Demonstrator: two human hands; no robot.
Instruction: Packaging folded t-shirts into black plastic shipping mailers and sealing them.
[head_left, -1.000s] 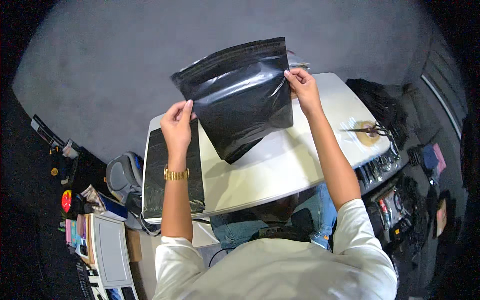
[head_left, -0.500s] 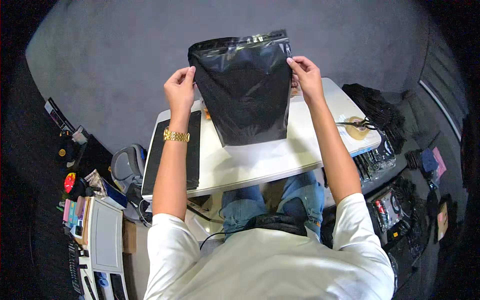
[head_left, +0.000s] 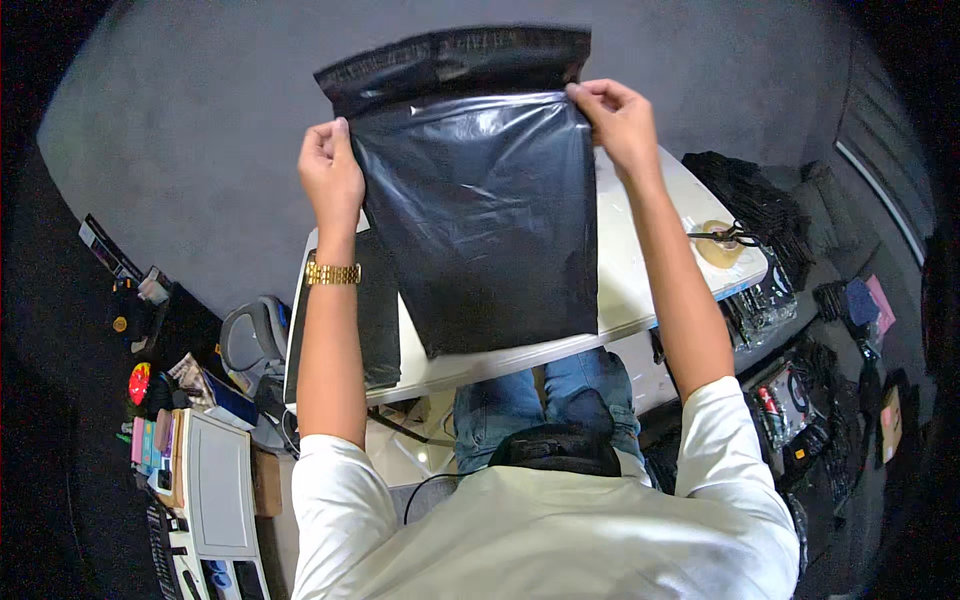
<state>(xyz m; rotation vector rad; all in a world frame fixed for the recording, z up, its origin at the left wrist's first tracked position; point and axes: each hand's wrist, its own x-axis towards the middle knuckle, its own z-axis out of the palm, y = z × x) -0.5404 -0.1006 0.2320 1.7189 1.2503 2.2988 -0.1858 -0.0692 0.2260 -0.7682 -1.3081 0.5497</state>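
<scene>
A large glossy black plastic mailer bag (head_left: 480, 230) is held up in front of me, above the white table (head_left: 640, 290). Its upper flap, with a greyish band along it, stands above my hands. My left hand (head_left: 332, 172) pinches the bag's left edge near the top, thumb against fingers. On the opposite edge, my right hand (head_left: 622, 125) pinches it a little higher. The bag hangs spread between them, its lower end over the near part of the table. Flat black bags or sheets (head_left: 375, 335) lie at the table's left end, partly behind my left forearm.
A tape roll (head_left: 716, 250) and black-handled scissors (head_left: 738, 234) lie at the table's right end. Past it, dark bundles (head_left: 745, 195) and clear-wrapped packs cover a dark sofa (head_left: 835, 245). To the left stand a grey chair (head_left: 250, 340) and a white cabinet (head_left: 220, 485).
My hands have moved apart, the left one outward and both slightly up. The bag now looks wider and longer, with its flap raised and its lower end nearer to me.
</scene>
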